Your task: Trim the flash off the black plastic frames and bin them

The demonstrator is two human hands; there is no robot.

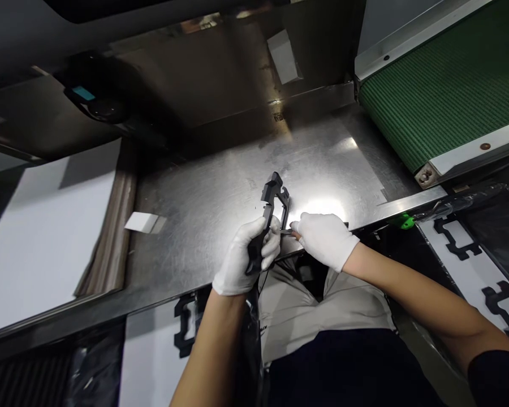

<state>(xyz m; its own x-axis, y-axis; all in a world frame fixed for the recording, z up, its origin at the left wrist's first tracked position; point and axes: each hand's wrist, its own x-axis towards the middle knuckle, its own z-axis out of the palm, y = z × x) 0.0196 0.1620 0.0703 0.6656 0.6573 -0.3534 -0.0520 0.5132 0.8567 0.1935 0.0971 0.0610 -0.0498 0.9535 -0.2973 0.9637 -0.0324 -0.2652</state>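
Note:
My left hand (246, 254), in a white glove, is closed around a black plastic bracket (275, 192). The bracket stands tilted upward, with an open frame shape at its upper part. Close to its right side is my right hand (324, 237), also gloved, with bare fingertips showing at the front. It grips a slim tool (285, 232) whose thin metallic end points at the bracket's lower edge. Whether that tip touches the bracket I cannot tell. Most of the tool is hidden under the right hand.
Beneath the hands is a metal worktop (195, 215). At left lie a stack of white sheets (63, 209) and a small white block (141, 222). A green conveyor belt (445, 85) runs at upper right. More black brackets (456, 240) lie on white sheets at lower right.

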